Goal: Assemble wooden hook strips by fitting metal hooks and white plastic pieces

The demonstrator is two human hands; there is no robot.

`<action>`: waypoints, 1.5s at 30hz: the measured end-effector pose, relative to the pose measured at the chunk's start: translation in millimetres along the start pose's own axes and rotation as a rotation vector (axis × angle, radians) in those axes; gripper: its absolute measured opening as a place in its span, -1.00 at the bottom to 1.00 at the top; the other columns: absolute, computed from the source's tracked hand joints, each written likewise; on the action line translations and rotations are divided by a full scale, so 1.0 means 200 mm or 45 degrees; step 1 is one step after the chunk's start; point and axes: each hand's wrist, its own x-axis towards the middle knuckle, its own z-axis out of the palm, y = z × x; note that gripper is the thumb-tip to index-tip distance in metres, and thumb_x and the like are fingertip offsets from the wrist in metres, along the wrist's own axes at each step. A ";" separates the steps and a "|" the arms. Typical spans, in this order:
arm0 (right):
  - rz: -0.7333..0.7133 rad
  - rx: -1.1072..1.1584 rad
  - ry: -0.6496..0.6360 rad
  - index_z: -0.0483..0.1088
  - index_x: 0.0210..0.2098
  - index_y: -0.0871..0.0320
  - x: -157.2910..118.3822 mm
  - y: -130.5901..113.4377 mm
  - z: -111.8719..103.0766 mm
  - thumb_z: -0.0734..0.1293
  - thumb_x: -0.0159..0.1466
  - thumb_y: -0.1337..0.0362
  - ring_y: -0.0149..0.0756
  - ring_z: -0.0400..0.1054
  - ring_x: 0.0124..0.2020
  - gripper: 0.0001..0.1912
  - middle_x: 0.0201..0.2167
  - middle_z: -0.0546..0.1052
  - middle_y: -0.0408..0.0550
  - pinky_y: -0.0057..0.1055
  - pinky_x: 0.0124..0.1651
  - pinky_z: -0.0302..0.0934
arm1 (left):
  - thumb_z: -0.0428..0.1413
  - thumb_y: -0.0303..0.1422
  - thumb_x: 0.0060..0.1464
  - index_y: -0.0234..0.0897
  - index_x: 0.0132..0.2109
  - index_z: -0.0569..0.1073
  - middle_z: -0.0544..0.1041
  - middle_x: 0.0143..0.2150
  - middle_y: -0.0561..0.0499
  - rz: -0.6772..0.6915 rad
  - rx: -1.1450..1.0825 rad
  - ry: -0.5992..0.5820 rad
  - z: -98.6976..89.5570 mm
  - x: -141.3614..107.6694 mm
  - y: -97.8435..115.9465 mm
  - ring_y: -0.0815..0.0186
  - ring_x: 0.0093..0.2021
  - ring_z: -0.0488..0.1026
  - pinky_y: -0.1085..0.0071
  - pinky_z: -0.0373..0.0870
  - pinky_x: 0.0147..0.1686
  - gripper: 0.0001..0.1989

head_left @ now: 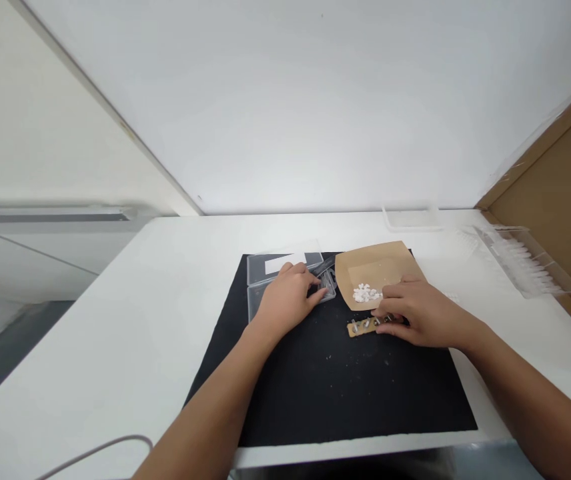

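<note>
Fingers, left: curled, with thumb and forefinger reaching the small clear container; whether the left hand grasps a piece there cannot be told.
Fingers, right: bent around the right part of the tan strip, thumb on the near side; whether the right hand pinches the strip or a small fitting on it cannot be told.
Strip: on the black mat, just in front of the paper tray, with a row of small shiny fittings standing on it.
Paper tray: brown, with small white pieces gathered at its near side; right hand overlaps its near right corner.
Clear case: open, beside the left hand; a white label shows at its far part.
Table: white, beneath the mat.
Clear rack: at far right, holding a row of whitish pieces.
</note>
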 end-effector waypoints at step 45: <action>-0.095 -0.036 0.140 0.50 -0.20 0.11 0.00 0.01 0.03 0.39 0.44 0.03 -0.34 0.33 -0.37 -0.73 -0.39 0.52 -0.16 -0.30 -0.13 0.00 | 0.00 -0.37 0.45 -0.22 -0.10 0.42 0.50 -0.08 -0.10 0.086 -0.050 0.237 -0.06 0.00 0.09 0.12 -0.04 0.47 0.27 0.42 -0.13 -0.88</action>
